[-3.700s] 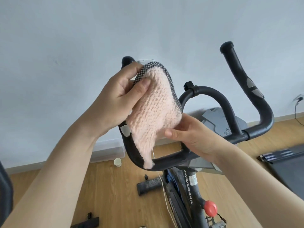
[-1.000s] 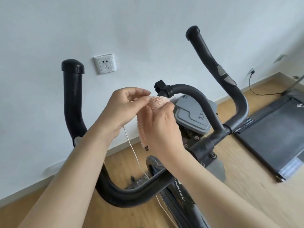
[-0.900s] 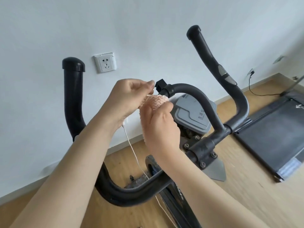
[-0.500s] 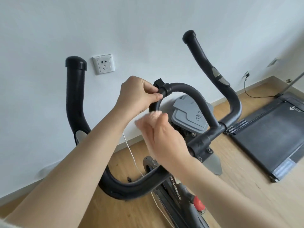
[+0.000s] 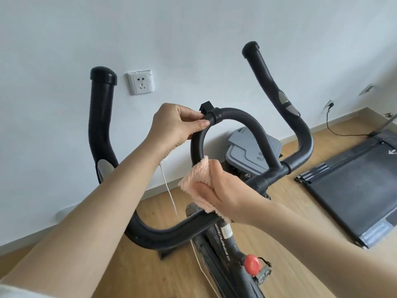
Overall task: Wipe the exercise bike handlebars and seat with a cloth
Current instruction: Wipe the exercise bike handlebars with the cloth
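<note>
The black exercise bike handlebars (image 5: pixel 253 125) fill the middle of the view, with two upright horns and an arched inner loop. My left hand (image 5: pixel 176 125) grips the top left of that loop, beside a small black clip. My right hand (image 5: pixel 223 190) holds a fluffy pink cloth (image 5: pixel 196 183) pressed around the lower left leg of the loop, just above the cross bar. The seat is out of view.
A wall socket (image 5: pixel 140 82) sits on the white wall behind. A white cord (image 5: pixel 169 194) hangs down past the bars. A grey flywheel cover (image 5: pixel 249 151) and a red knob (image 5: pixel 251 265) are on the frame. A treadmill (image 5: pixel 354 186) lies on the wooden floor at right.
My right hand has slid the cloth down the left leg of the inner loop. My left hand moved from the cloth onto the top of the loop and holds it.
</note>
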